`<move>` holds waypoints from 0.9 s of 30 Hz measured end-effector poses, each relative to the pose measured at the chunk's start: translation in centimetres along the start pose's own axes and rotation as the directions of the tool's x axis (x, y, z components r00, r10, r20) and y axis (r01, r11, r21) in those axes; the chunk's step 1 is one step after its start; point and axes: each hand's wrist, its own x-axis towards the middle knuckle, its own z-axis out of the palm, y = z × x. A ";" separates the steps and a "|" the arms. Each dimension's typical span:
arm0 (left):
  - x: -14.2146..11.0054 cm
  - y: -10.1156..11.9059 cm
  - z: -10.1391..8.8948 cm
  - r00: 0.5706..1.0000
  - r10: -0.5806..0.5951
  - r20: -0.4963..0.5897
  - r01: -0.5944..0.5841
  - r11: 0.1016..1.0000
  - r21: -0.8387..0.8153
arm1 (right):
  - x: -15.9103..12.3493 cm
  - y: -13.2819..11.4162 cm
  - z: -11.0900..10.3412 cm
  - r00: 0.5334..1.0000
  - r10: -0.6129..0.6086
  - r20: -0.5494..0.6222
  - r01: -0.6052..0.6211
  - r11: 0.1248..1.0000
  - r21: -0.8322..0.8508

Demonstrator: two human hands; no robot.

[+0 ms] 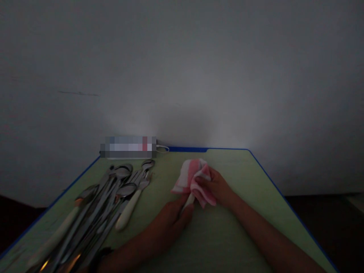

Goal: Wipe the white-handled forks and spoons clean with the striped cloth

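Note:
My right hand point(217, 186) is closed around a pink and white striped cloth point(191, 175), bunched up over the green table top. My left hand point(172, 219) is closed on the white handle of a piece of cutlery point(188, 202) whose other end is wrapped inside the cloth and hidden. Both hands meet near the middle of the table. The scene is dim.
A pile of several metal spoons and white-handled cutlery point(113, 197) lies at the left of the green table point(241, 170), which has a blue edge. A blurred flat object point(127, 147) lies at the table's far edge against a pale wall.

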 end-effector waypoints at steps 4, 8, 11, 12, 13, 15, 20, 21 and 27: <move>0.1 0.0 0.0 0.998 0.052 -0.028 -0.053 0.998 -0.018 | 0.0 -0.1 0.3 0.995 -0.087 -0.049 0.077 0.980 -0.181; 0.0 -0.1 0.0 1.000 -0.001 -0.014 0.000 0.999 -0.040 | 0.1 -0.1 0.3 0.987 -0.133 -0.095 0.104 0.959 -0.263; -0.2 -0.1 0.0 0.999 -0.036 0.018 0.037 0.998 -0.048 | 0.1 0.0 0.3 0.990 -0.105 -0.089 0.077 0.958 -0.276; -0.3 -0.1 0.0 0.999 -0.038 0.024 0.039 0.998 -0.047 | 0.0 0.1 0.3 0.993 -0.089 -0.082 0.064 0.961 -0.268; -0.4 -0.1 -0.1 0.999 -0.036 0.026 0.038 0.998 -0.047 | 0.0 0.2 0.4 0.995 -0.070 -0.076 0.049 0.967 -0.251; -0.4 0.0 -0.1 1.000 -0.027 0.006 0.027 0.998 -0.057 | -0.1 0.4 0.7 0.997 -0.035 -0.069 0.023 0.986 -0.165; -0.1 0.1 0.0 1.000 -0.016 -0.027 0.013 0.995 -0.099 | -0.3 0.7 1.9 0.997 0.030 -0.076 -0.022 0.994 0.106; 0.0 0.1 0.0 1.000 -0.014 -0.017 0.013 0.995 -0.098 | -0.3 0.6 1.9 0.997 0.027 -0.070 -0.018 0.993 0.117; -0.1 0.5 -0.3 1.000 -0.003 0.008 0.003 0.999 -0.054 | 0.0 1.0 1.6 0.994 -0.028 -0.109 0.035 0.998 0.054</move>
